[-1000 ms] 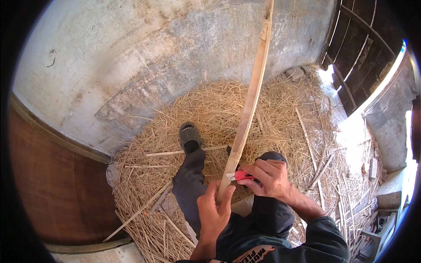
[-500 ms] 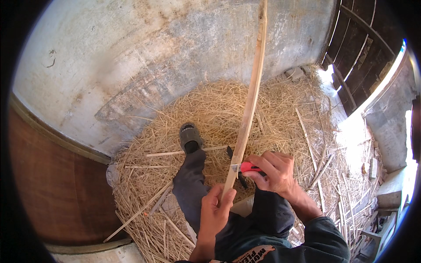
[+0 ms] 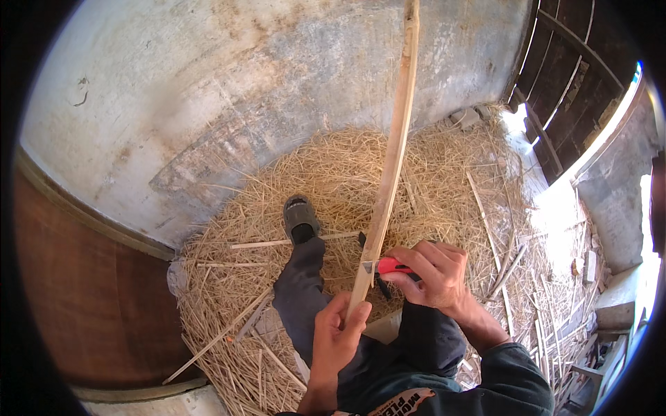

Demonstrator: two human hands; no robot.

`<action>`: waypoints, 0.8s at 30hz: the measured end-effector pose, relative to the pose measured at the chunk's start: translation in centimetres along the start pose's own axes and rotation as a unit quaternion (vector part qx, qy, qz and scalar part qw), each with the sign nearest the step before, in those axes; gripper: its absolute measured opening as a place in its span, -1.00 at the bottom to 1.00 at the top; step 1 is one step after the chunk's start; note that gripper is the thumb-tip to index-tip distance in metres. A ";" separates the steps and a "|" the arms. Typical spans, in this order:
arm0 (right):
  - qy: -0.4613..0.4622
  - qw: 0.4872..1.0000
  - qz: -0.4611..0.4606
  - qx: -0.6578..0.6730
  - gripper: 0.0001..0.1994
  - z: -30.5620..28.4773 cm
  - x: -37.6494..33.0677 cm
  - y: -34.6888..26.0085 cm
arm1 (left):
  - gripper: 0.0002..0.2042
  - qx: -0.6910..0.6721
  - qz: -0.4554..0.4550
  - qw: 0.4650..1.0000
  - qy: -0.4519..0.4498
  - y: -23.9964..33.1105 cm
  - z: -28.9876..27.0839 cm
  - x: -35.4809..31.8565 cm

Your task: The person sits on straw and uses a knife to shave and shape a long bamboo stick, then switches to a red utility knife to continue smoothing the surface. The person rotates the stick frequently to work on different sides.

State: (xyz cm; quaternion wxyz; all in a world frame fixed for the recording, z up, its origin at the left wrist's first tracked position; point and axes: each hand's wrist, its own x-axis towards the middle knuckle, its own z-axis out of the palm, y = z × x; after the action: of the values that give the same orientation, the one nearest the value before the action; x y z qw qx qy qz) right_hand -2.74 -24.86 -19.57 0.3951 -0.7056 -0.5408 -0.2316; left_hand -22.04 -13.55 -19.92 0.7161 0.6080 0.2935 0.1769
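A long, pale bamboo strip (image 3: 393, 163) slants up from my lap past the top edge of the picture. Its near end is pinched between the thumb and fingers of my left hand (image 3: 338, 331). My right hand (image 3: 433, 274) is closed around a red utility knife (image 3: 393, 266), a black part showing on its handle. The short blade lies against the strip, a little beyond my left fingertips. A thin sliver stands off the strip's right edge just below the blade. The strip's far end is out of view.
Loose straw and thin strips (image 3: 333, 166) cover the floor. My left foot wears a grey clog (image 3: 302, 216). A stained wall (image 3: 229, 90) rises ahead, a brown panel (image 3: 90, 291) is at left, and dark slatted boards (image 3: 572, 76) are at upper right. Rubble (image 3: 466, 118) lies by the wall.
The strip and both hands have shifted slightly left. The blade sits a bit further across the strip, and a thin sliver now shows below it.
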 end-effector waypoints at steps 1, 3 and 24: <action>0.003 1.000 0.002 0.001 -0.65 0.1 0.0 0.0 | -0.80 0.083 0.055 0.994 0.034 -0.1 0.4 0.0; 0.009 1.000 0.006 0.002 -0.65 0.4 0.0 0.1 | -0.79 0.174 0.111 0.976 0.069 0.0 0.6 0.0; 0.010 0.999 0.042 0.010 -0.62 0.3 -0.2 -0.8 | -0.81 0.186 0.118 0.972 0.078 0.2 0.6 -0.5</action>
State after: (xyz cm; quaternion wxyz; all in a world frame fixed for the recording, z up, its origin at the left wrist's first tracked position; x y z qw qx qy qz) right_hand -3.59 -24.68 -19.61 0.4167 -0.7212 -0.5090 -0.2172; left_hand -21.99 -14.29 -19.56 0.5390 0.7454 0.3025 0.2497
